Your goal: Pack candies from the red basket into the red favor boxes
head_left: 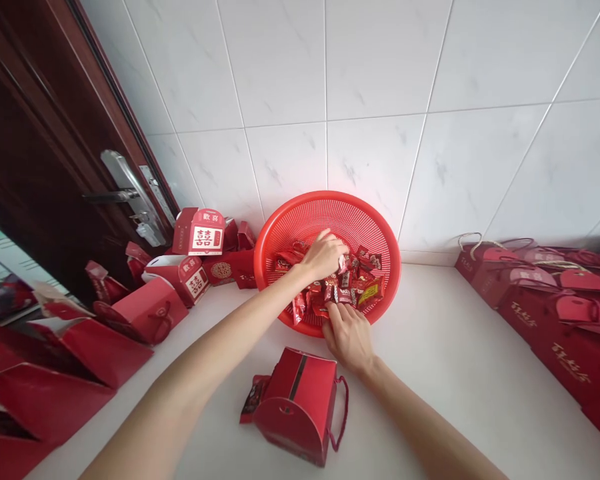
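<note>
Packets (371, 292) fill the low half of a red basket (325, 217), both hands among them

With noon toward the tiled wall (380, 67), the small wrapped packets lie heaped from the basket's middle down to six o'clock. They look light and probably soft-skinned, with glossy film that could slip; a gentle pinch at a crimped end should suit them better than a hard squeeze, since the contents may crush.

Coming in from seven o'clock, the left hand (325, 257) curls over the heap's middle; whether it grasps a packet I cannot tell. At five o'clock, the right hand (351, 333) crosses the near rim, fingertips touching packets; its grip is also unclear.

Below the basket, at six o'clock on the white table (460, 333), sits a red box (300, 393), its cord (344, 413) at three o'clock. A lone packet (254, 400) shows at its nine o'clock side.

Farther out, more boxes (145, 310) stand from eight to ten o'clock, and bags (535, 313) line up around four.
</note>
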Available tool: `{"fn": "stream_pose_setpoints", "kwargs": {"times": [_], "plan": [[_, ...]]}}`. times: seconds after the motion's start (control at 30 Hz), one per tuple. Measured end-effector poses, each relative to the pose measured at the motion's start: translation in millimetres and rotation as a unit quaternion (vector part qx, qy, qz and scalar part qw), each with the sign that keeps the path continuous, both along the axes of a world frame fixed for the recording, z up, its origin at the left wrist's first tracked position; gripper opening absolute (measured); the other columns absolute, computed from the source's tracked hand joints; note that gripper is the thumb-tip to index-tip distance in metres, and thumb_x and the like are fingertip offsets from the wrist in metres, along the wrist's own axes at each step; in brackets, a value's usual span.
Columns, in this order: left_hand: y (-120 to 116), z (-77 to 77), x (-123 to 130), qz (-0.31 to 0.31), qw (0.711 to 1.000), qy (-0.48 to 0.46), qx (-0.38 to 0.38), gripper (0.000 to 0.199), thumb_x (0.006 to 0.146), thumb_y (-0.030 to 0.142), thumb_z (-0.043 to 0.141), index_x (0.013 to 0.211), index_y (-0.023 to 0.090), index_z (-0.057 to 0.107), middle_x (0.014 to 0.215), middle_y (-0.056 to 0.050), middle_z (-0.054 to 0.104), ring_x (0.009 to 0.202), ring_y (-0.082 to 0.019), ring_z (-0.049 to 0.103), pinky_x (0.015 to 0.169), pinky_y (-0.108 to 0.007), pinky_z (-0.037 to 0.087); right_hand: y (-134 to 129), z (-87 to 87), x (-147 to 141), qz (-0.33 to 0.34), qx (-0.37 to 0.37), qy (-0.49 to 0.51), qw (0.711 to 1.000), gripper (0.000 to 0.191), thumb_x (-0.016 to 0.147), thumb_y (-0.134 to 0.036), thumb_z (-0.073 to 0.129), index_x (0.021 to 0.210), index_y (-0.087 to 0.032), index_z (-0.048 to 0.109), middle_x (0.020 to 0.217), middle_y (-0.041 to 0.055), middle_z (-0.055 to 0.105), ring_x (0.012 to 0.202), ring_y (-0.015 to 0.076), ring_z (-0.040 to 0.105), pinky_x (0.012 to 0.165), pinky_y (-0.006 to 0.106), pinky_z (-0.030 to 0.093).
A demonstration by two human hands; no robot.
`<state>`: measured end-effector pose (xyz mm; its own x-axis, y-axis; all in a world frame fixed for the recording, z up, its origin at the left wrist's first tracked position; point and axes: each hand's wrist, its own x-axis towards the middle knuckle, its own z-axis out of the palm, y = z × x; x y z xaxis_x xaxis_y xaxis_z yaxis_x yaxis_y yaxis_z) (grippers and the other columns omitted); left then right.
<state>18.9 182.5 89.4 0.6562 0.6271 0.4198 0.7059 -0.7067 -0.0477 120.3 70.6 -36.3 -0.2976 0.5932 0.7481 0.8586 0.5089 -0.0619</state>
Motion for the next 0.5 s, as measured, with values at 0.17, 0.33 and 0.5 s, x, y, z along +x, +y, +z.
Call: {"fn": "stream_pose_setpoints", "kwargs": {"times": [0.17,0.33,0.5], "plan": [[-6.9,2.0,39.2,-0.069,0.996,0.025,-0.047,0.041,0.087,0.008,0.050,0.124,0.014,0.066,0.122,-0.012,0.071,0.110,-0.024,0.065,0.097,-0.040,0.051,-1.5,0.1,-1.1,-0.001,0.008,0.002,1.000,0.014,0.083,-0.010,0.051,0.092,-0.018,0.058,0.076,0.0034,0.065,0.070,0.0194,0.056,0.062,0.030,0.033],[5.8,-2.1,56.1,-0.042,0.992,0.050,-0.108,0.042,0.084,0.014,0.060,0.126,0.015,0.061,0.123,-0.014,0.069,0.110,-0.026,0.066,0.086,-0.035,0.053,-2.4,1.5,-1.3,0.001,0.002,0.000,1.000,0.012,0.085,-0.010,0.050,0.090,-0.019,0.057,0.077,0.0037,0.065,0.071,0.0198,0.057,0.064,0.030,0.035],[11.0,-7.5,53.3,-0.031,0.985,0.068,-0.157,0.021,0.078,0.019,0.066,0.098,0.021,0.074,0.105,-0.008,0.074,0.096,-0.024,0.067,0.072,-0.029,0.048,0.6,2.9,-0.3,-0.015,-0.003,0.014,1.000,0.011,0.084,-0.010,0.050,0.086,-0.019,0.056,0.075,0.0038,0.065,0.071,0.0195,0.058,0.063,0.030,0.035]]}}
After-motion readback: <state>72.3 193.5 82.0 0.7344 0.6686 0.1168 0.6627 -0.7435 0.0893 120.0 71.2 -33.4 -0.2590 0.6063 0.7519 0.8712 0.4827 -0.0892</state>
